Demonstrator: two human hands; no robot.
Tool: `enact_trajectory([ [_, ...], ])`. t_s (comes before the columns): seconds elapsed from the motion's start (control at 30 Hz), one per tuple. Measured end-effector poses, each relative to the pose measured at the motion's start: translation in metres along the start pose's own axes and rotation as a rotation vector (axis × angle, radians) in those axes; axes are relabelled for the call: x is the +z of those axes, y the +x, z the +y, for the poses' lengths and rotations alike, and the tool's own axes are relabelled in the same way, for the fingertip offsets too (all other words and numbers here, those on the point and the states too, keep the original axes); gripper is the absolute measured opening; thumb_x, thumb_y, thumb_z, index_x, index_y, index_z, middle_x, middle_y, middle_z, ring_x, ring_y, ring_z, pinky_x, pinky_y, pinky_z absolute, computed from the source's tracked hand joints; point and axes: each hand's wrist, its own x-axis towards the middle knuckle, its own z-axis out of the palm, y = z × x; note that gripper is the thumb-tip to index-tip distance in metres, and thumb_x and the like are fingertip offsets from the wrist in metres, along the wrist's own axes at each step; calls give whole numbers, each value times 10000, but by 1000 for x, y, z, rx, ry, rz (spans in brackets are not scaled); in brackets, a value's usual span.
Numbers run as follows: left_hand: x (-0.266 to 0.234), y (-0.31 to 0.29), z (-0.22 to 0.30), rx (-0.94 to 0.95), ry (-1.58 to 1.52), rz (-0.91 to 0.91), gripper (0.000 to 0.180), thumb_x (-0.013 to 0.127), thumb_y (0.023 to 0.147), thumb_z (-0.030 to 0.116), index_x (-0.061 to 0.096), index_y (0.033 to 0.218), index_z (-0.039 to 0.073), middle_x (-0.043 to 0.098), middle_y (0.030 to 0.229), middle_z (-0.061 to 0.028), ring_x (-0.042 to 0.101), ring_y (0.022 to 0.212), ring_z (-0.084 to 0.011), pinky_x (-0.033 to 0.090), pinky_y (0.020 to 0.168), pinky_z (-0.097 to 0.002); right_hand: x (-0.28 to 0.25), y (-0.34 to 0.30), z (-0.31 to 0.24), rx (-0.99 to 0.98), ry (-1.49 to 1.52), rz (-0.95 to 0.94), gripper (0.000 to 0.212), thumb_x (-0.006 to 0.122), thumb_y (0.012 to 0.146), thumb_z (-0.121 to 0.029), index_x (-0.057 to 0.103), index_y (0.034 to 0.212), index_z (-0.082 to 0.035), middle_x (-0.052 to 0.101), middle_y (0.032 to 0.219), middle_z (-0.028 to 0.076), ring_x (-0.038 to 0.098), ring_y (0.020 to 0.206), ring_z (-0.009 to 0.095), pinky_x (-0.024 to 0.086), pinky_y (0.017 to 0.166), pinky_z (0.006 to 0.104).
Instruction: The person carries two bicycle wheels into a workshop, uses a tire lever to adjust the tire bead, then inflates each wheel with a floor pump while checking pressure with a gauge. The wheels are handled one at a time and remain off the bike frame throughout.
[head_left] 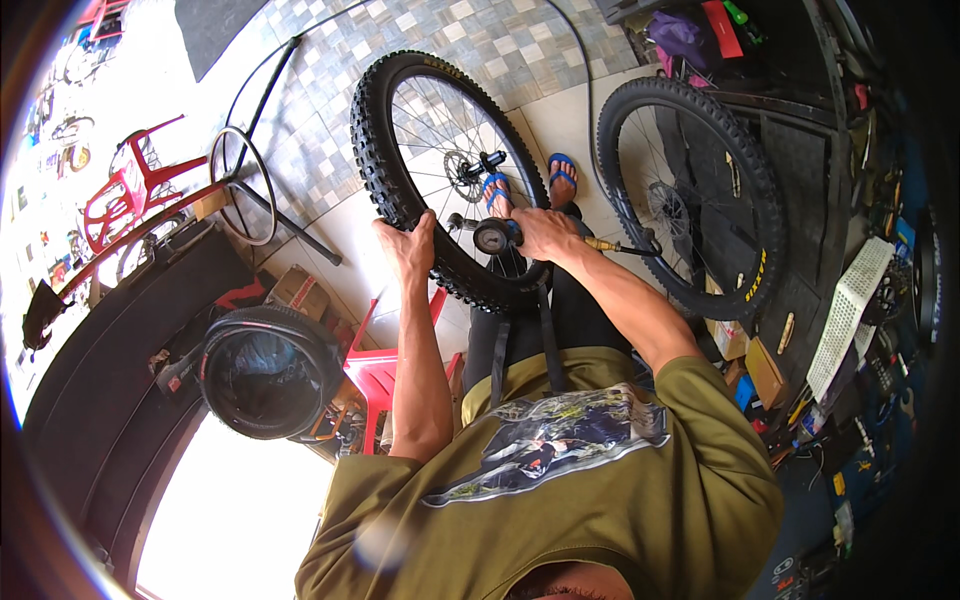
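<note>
A bicycle wheel [375, 150] with a knobbly black tyre stands tilted in front of my legs. My left hand [406, 246] grips its tyre at the near left side, thumb on top. In my right hand [546, 236] is a tyre inflator [491, 237] with a round dial gauge, held over the wheel's near part. A brass-coloured fitting [602, 244] joins the inflator to a dark air hose [588, 90]. Whether the inflator's nozzle sits on the valve, I cannot tell. The brake disc and hub [470, 174] show among the spokes.
To the right, a second wheel [613, 170] leans against a dark bench. A red plastic chair [372, 375] is at my left, beside stacked tyres [330, 345]. Another red chair [140, 180] and a bare rim [268, 195] lie farther left. Tools and a white perforated tray [850, 315] line the right side.
</note>
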Motion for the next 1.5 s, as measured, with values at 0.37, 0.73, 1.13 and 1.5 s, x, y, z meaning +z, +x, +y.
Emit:
enact_trajectory([
  [0.37, 7, 7, -19, 50, 91, 38, 646, 835, 819, 408, 499, 1154, -30, 633, 1014, -197, 634, 886, -331, 529, 837, -468, 7, 3, 8, -41, 60, 23, 452, 715, 823, -145, 644, 1259, -50, 744, 1108, 269, 726, 1077, 453, 597, 936, 540],
  [0.73, 34, 1, -81, -123, -1321, -928, 1336, 624, 708, 957, 353, 1627, 24, 629, 1388, -171, 574, 1353, -311, 450, 1168, -613, 4, -3, 16, -20, 29, 31, 305, 711, 854, -181, 645, 1128, -68, 759, 1073, 207, 730, 1032, 438, 585, 910, 546],
  [1.13, 46, 6, -101, -143, -1418, -824, 1031, 630, 788, 903, 612, 1388, 64, 657, 1314, -97, 448, 1484, -416, 356, 1177, -740, 15, 8, 21, -82, 5, 52, 317, 716, 847, -185, 617, 1134, -91, 728, 1157, 171, 698, 1115, 427, 557, 930, 562],
  [1.5, 43, 3, -97, -110, -1371, -827, 1021, 600, 810, 905, 610, 1397, 69, 660, 1319, -98, 451, 1483, -413, 429, 1125, -725, 9, 5, 12, -23, -9, 30, 326, 744, 845, -190, 627, 1132, -88, 732, 1154, 170, 699, 1124, 419, 554, 935, 558],
])
